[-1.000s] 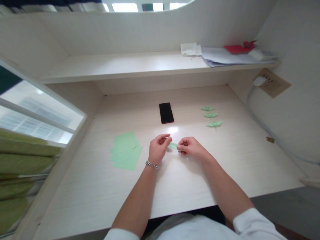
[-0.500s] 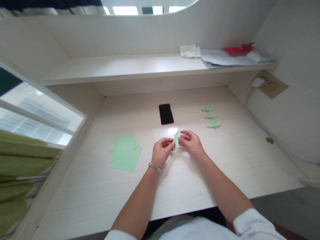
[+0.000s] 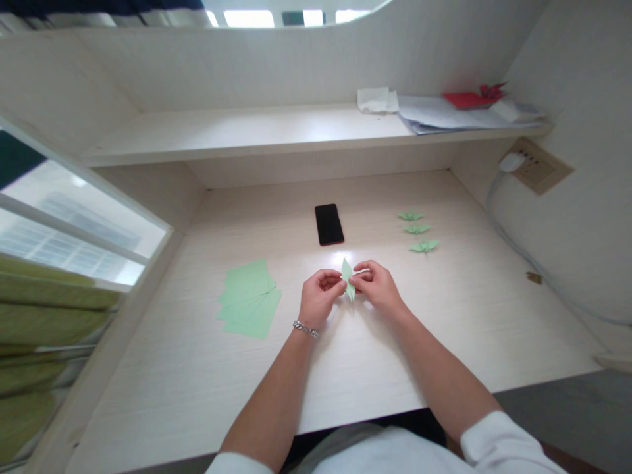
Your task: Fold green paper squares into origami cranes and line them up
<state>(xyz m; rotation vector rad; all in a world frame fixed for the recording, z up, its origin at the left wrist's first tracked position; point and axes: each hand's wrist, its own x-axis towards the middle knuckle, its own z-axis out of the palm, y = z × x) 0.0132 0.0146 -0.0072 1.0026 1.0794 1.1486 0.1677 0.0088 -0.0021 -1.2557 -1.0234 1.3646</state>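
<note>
Between my hands is a small piece of folded green paper [image 3: 347,271], a narrow diamond with points at top and bottom. My left hand [image 3: 318,295] pinches its left side between thumb and fingers. From the other side, my right hand [image 3: 377,286] grips the right edge, thumb in front. The fingertips partly cover the middle of the paper. Three green paper cranes [image 3: 423,246] stand in a column to the right on the desk. Off to the left lie fanned green paper sheets [image 3: 249,299].
A black phone [image 3: 329,224] lies on the desk [image 3: 365,388] beyond my hands. Above, a shelf [image 3: 237,135] holds white papers [image 3: 434,113], a tissue [image 3: 376,100] and a red paper crane [image 3: 491,91]. At right, a white cable [image 3: 513,243] runs from a wall socket [image 3: 537,166].
The folded paper has turned between my fingers; its diamond face now shows more, with the lower point visible below. My right thumb has shifted slightly left onto it.
</note>
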